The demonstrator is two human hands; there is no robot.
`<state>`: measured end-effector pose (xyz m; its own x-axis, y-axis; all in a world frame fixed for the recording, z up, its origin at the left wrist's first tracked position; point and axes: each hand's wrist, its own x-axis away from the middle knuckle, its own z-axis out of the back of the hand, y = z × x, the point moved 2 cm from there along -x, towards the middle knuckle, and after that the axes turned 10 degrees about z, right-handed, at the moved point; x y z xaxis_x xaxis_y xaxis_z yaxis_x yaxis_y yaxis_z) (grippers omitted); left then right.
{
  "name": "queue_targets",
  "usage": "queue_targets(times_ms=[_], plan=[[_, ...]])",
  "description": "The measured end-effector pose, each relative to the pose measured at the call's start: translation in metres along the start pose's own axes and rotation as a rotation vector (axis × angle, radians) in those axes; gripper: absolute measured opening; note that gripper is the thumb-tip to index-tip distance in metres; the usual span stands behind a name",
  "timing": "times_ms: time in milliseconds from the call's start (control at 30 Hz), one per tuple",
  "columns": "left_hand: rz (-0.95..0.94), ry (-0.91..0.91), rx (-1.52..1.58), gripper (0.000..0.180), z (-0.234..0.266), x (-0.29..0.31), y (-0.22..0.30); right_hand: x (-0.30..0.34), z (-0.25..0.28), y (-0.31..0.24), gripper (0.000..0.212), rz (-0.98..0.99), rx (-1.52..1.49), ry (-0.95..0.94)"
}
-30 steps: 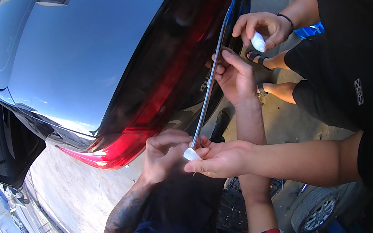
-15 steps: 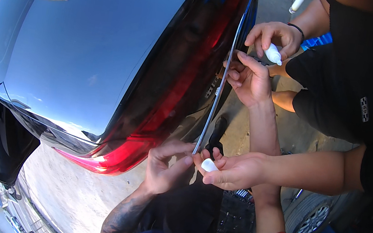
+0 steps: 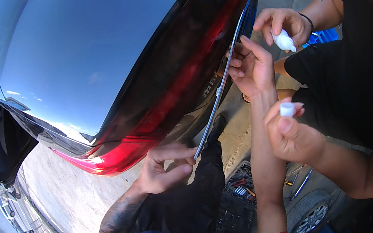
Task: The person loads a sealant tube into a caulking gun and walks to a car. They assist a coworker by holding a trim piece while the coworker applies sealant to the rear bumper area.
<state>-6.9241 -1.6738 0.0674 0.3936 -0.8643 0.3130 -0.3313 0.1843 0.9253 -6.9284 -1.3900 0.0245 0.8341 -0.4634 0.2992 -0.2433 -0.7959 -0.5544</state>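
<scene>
A long, thin chrome trim strip (image 3: 221, 89) runs along the rear of a dark car. My left hand (image 3: 165, 168) pinches its lower end between thumb and fingers. Farther up, my right hand (image 3: 255, 70) has its fingers curled around the strip, palm turned up and thumb stretched out. Beside my right hand, a co-worker's hand (image 3: 288, 25) holds a small white squeeze bottle (image 3: 284, 41), nozzle tipped down to the right. Over my right forearm, the co-worker's other hand (image 3: 299, 138) holds a small white cap (image 3: 287, 109) in its fingertips.
The car's shiny trunk lid (image 3: 79, 49) and red tail light (image 3: 115, 156) fill the left side. An open tool case (image 3: 237, 214) lies on the ground below my right arm, near a wheel (image 3: 311, 214). The co-worker in black (image 3: 366, 72) stands close on the right.
The co-worker's hand with the cap has moved up and right, away from the strip's lower end. The bottle has shifted slightly up and right. My hands keep their hold, barely moved.
</scene>
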Motion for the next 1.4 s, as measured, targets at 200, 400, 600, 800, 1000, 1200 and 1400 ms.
queue_targets(times_ms=[200, 400, 600, 800, 1000, 1200, 1400], plan=[[-0.002, -0.063, -0.003, 0.042, 0.007, 0.002, -0.002, -0.008, -0.002, 0.001, 0.021, -0.007, 0.132, 0.023], [0.032, -0.070, -0.003, 0.046, 0.004, 0.008, -0.005, -0.019, 0.008, -0.004, 0.018, 0.059, 0.322, -0.005], [0.041, -0.075, -0.016, 0.048, 0.003, 0.009, -0.007, -0.030, 0.016, -0.008, 0.016, 0.188, 0.498, -0.065], [0.040, -0.081, -0.048, 0.049, 0.002, 0.011, -0.008, -0.029, 0.017, -0.009, 0.012, 0.230, 0.565, -0.099], [0.010, -0.157, -0.097, 0.052, 0.004, 0.009, -0.006, -0.028, 0.018, -0.014, 0.010, 0.249, 0.644, -0.139], [0.043, -0.239, -0.114, 0.061, 0.011, 0.004, -0.005, -0.026, 0.004, -0.012, 0.010, 0.347, 0.813, -0.227], [0.057, -0.289, -0.121, 0.064, 0.016, -0.002, 0.000, 0.048, -0.048, -0.042, 0.011, 0.958, 1.971, -0.939]])
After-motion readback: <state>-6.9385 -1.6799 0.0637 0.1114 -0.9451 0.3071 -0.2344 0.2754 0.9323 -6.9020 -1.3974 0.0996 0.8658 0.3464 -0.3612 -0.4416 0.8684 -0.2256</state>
